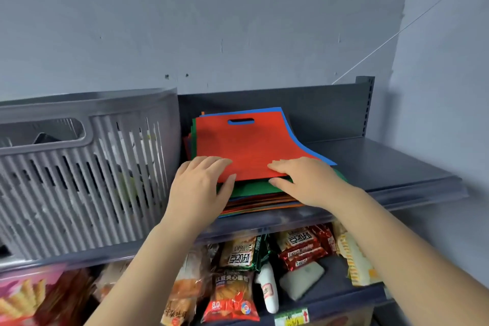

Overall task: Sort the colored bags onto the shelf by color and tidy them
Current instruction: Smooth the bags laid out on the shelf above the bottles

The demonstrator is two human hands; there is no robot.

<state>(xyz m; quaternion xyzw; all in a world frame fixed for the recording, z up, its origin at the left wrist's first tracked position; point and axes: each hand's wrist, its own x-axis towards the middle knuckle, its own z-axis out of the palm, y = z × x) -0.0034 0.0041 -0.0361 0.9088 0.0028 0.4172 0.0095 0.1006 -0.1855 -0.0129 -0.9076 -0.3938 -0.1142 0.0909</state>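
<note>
Stack: coloured bags [254,193] are lying flat in a pile on the grey shelf [383,164], just right of the basket.
Top bag: a red bag [246,148] with a cut-out handle slot is lying uppermost; a blue bag [296,137] is peeking out along its far and right edges.
Lower layers: a green bag [251,186] is showing just beneath the red one, with orange, red and blue edges showing under it; the count is hard to make out.
Left hand: the left hand [201,182] is resting on the near left corner of the red bag, fingers on top and thumb curling under its edge, pinching it.
Right hand: the right hand [304,180] is lying with straight fingers on the near right part of the red bag, its thumb resting on the green bag.
Basket: a grey slatted basket [79,172] is standing touching the stack's left side; pale and dark shapes are showing through its slats, too unclear to identify, and its left end is running out of view.
Below the stack: snack packets [238,286] are filling the lower shelf [330,304], partly hidden by both forearms.
</note>
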